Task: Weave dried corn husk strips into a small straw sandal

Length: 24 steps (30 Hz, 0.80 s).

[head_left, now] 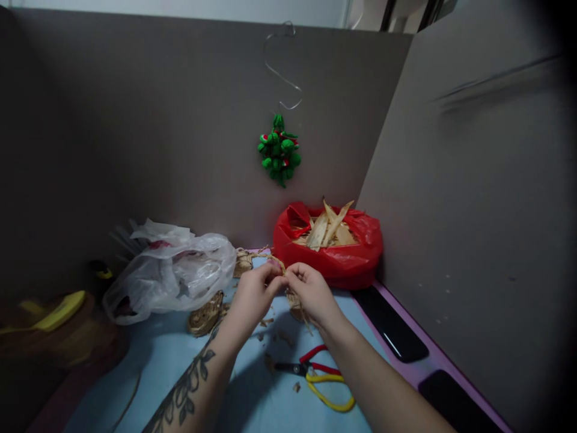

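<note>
Nearest lie dark-bladed scissors with red and yellow handles [308, 369]. Beyond, at centre, the left hand [255, 291] and right hand [314, 296] pinch a thin tan dry-fibre strand [278, 261], covering the gripped stretch; light, even tension should spare it from splitting. Behind the right hand, a tan fibre piece [294, 302] is partly hidden. Farther right, a red plastic bag [324, 268] conceals its lower contents.

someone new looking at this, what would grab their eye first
Probably the bright red plastic bag of pale dry strips at the back, right of centre, and the green hanging ornament above it, slightly left. Nearer, in the middle, the left hand and right hand pinch a thin fibre strand, with red-and-yellow-handled scissors lying closer to the viewer.
</note>
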### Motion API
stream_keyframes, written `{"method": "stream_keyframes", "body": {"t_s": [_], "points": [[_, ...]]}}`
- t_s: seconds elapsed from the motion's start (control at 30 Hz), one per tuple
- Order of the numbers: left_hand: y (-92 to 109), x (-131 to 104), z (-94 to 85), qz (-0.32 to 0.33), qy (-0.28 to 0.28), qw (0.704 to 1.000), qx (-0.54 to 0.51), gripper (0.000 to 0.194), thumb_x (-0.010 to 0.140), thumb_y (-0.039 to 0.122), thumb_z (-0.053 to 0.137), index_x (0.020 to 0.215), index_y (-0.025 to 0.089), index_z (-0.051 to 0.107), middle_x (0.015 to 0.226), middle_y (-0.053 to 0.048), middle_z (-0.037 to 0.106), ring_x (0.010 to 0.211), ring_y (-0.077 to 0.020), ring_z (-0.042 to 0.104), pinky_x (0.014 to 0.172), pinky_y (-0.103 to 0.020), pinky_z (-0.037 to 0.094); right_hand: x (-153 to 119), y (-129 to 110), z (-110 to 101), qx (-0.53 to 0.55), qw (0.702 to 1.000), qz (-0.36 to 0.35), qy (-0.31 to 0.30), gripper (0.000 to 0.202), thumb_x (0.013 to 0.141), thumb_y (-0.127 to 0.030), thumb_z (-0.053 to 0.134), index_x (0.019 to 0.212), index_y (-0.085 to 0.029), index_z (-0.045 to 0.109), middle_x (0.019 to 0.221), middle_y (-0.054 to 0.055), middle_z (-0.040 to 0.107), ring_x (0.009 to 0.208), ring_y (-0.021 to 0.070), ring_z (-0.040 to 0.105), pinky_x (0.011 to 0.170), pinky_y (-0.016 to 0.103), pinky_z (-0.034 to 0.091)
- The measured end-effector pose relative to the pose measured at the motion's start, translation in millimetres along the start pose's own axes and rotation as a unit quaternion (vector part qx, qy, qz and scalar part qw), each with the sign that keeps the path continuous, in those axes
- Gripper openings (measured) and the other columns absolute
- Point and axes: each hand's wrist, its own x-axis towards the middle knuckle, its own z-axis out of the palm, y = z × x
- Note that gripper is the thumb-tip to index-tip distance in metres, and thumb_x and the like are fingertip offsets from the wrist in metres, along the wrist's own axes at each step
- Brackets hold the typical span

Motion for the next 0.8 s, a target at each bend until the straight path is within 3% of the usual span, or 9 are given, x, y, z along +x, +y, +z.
{"method": "stream_keyframes", "body": {"t_s": [0.13,0.2,0.33,0.4,0.53,0.67,0.73,0.8], "points": [[-1.3,1.2,-2.1,0.005,-0.013,1.000,0.010,0.015,0.080,0.026,0.053,0.069,0.017,0.059,0.064,0.001,0.059,0.060,-0.0126,0.050,0.058,-0.023,0.036,-1.6,0.6,-4.0,-0.189,0.976,-0.101,0.036,0.010,0.076,-0.025,0.051,0.071,-0.018,0.055,0.069,0.001,0.058,0.066,0.0149,0.053,0.062,0.026,0.040],[-2.1,2.3,0.7,0.001,-0.024,0.999,-0.026,0.018,0.082,0.026,0.048,0.067,0.017,0.054,0.063,0.002,0.054,0.060,-0.0121,0.047,0.057,-0.022,0.035,-2.2,1.4,-4.3,-0.222,0.966,-0.125,0.053,0.010,0.078,-0.023,0.049,0.073,-0.018,0.056,0.072,0.002,0.059,0.069,0.0157,0.054,0.064,0.027,0.041],[-2.6,5.3,9.0,-0.017,-0.052,0.989,-0.137,0.018,0.085,0.026,0.041,0.070,0.018,0.048,0.064,0.003,0.050,0.061,-0.0117,0.046,0.058,-0.022,0.037,0.4,4.7,-4.4,-0.128,0.988,-0.081,0.024,0.013,0.078,-0.029,0.051,0.071,-0.018,0.053,0.064,-0.001,0.056,0.060,0.0140,0.053,0.057,0.024,0.042],[-2.2,6.3,11.1,-0.021,-0.053,0.988,-0.142,0.018,0.085,0.026,0.039,0.070,0.019,0.045,0.061,0.003,0.048,0.058,-0.0116,0.045,0.056,-0.022,0.037,3.0,5.2,-6.3,-0.081,0.995,-0.057,0.007,0.015,0.077,-0.032,0.053,0.072,-0.018,0.055,0.064,-0.001,0.056,0.060,0.0135,0.053,0.056,0.024,0.043],[-0.9,5.7,9.8,-0.007,-0.004,0.999,-0.042,0.019,0.086,0.026,0.038,0.069,0.020,0.043,0.060,0.003,0.046,0.057,-0.0123,0.043,0.056,-0.023,0.033,5.7,-1.9,-13.9,-0.056,0.998,-0.035,-0.004,0.017,0.070,-0.029,0.061,0.082,-0.016,0.060,0.069,0.000,0.060,0.062,0.0133,0.055,0.059,0.025,0.044],[-0.5,2.1,10.5,-0.005,0.071,0.996,0.045,0.017,0.086,0.028,0.042,0.072,0.020,0.047,0.062,0.002,0.049,0.058,-0.0133,0.045,0.058,-0.024,0.032,-0.3,-10.5,-14.5,-0.052,0.998,-0.001,-0.030,0.014,0.069,-0.029,0.064,0.072,-0.016,0.062,0.060,-0.001,0.059,0.055,0.0119,0.052,0.053,0.024,0.042],[-2.4,1.6,12.4,-0.025,0.095,0.995,0.015,0.018,0.084,0.030,0.044,0.071,0.019,0.049,0.062,0.002,0.050,0.059,-0.0132,0.046,0.058,-0.024,0.033,-6.3,-9.6,-8.0,-0.079,0.996,-0.018,-0.025,0.011,0.072,-0.027,0.062,0.073,-0.016,0.065,0.063,0.001,0.063,0.058,0.0138,0.056,0.056,0.026,0.044],[-6.8,3.2,13.9,-0.060,0.087,0.991,-0.088,0.021,0.082,0.033,0.046,0.067,0.018,0.049,0.061,0.002,0.050,0.057,-0.0125,0.047,0.056,-0.023,0.035,-13.0,-5.7,1.1,-0.167,0.982,-0.089,0.001,0.011,0.076,-0.022,0.058,0.077,-0.018,0.068,0.073,0.005,0.067,0.068,0.0171,0.060,0.066,0.029,0.047]]}}
